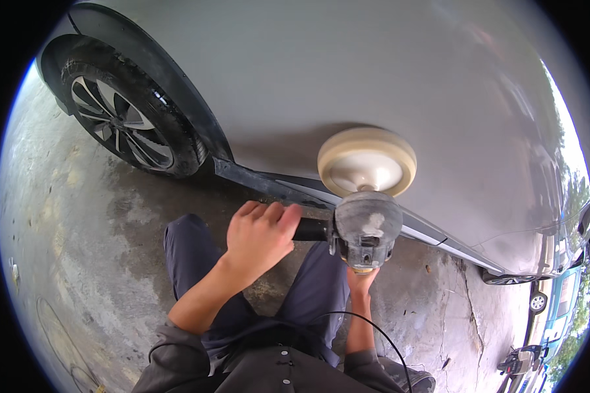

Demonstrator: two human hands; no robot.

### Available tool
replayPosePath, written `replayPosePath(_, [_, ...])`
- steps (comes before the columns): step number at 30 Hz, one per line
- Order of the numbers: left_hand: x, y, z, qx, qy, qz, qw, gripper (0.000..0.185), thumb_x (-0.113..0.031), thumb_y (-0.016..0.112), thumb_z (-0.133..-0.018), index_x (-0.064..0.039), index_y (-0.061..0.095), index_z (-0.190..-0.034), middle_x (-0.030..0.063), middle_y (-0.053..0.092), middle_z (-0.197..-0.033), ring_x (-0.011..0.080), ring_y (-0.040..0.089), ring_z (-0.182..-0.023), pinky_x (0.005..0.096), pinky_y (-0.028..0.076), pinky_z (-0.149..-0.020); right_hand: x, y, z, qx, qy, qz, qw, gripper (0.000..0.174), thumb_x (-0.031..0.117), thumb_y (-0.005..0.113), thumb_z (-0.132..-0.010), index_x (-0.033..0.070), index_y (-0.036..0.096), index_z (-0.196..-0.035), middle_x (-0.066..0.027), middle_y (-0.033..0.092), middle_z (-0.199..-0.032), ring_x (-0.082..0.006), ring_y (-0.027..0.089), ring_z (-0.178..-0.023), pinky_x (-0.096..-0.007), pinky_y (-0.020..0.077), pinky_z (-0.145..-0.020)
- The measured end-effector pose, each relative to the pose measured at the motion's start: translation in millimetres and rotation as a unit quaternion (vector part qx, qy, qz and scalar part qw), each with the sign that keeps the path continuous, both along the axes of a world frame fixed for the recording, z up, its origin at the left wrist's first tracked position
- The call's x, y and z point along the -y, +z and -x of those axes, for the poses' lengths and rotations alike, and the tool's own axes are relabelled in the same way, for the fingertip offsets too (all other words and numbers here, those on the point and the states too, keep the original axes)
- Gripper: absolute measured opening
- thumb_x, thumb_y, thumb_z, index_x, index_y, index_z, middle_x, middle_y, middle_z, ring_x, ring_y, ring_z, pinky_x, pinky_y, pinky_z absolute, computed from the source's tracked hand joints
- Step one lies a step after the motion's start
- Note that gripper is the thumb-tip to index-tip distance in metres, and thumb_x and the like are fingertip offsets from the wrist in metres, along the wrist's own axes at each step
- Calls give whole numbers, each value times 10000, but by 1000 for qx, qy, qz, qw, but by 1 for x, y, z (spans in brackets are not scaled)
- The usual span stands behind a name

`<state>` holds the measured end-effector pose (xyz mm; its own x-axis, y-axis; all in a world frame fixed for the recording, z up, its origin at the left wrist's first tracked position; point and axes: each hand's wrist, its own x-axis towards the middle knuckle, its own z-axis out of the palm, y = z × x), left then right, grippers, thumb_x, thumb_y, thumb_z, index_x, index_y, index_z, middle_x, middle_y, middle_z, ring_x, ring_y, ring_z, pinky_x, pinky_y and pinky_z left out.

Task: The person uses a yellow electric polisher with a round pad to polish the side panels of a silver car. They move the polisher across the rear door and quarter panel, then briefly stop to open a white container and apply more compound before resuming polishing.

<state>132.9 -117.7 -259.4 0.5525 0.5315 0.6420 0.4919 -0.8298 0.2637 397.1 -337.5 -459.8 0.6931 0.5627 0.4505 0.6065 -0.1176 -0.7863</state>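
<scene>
My left hand (263,233) wraps around the black side handle (310,229) of an electric car polisher (368,221). Behind the tool's scuffed grey head, my right hand (363,281) grips its rear body, mostly hidden by the machine. A round cream polishing pad (367,161) on a white backing is at the tool's far end. It faces the lower side of a grey car body panel (285,83) and appears to rest against it. The pad's contact face is hidden.
The car's wheel (123,120) and dark wheel-arch trim (196,98) are at the left. A sill strip (275,186) runs low along the body. From the tool a black cord (391,339) trails past my knee. The concrete floor (93,255) is stained. Other vehicles (563,294) stand at right.
</scene>
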Motion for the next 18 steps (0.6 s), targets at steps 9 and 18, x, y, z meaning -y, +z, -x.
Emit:
replayPosePath(9, [-44,-4,67,24,54,-3,998,271,-81,778,-663,-151,678,-905,16,635,-741,261,707,-716,402,556,-734,-84,17,46,-38,82,1,996,464,136,963,-747,-9,794,-1154,-177,829,-1104,-314,819,-1052,-391,610,-918])
replayPosePath(18, [-70,-14,127,48,150,-6,987,264,-15,749,-649,-111,696,-888,49,741,-817,326,730,-769,416,572,-757,-156,17,76,34,174,25,984,458,198,933,-763,40,802,-1172,-198,791,-1171,-429,767,-1076,-454,616,-936])
